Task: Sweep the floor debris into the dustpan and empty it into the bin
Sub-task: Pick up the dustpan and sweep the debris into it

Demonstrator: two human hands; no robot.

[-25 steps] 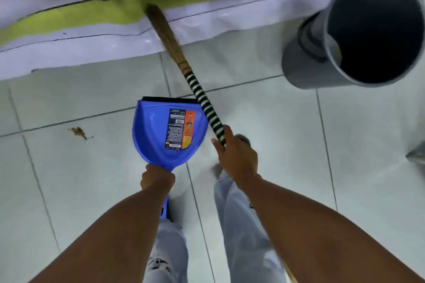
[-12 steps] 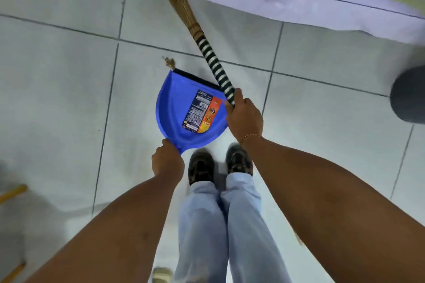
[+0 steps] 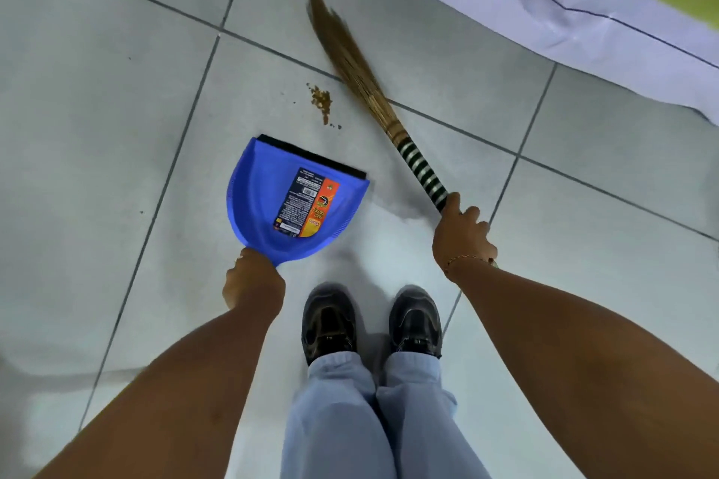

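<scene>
A blue dustpan [image 3: 256,206] with a black lip and a printed label lies low over the grey tile floor, its mouth facing away from me. My left hand [image 3: 253,282] grips its handle, which the hand hides. A small heap of brown debris [image 3: 322,102] sits on the tile just beyond the dustpan's lip. My right hand [image 3: 461,235] holds the striped handle of a straw broom [image 3: 360,68]; its bristles lie just right of the debris and stretch away, blurred. The bin is out of view.
A white and green plastic sheet [image 3: 544,0] covers the floor at the top right. My two dark shoes [image 3: 328,321] stand just behind the dustpan. Tiny crumbs dot the tiles to the left.
The view has swung left away from the grey bin, which has left the frame. The dustpan now sits behind the debris, and the broom has swung out to the right of it.
</scene>
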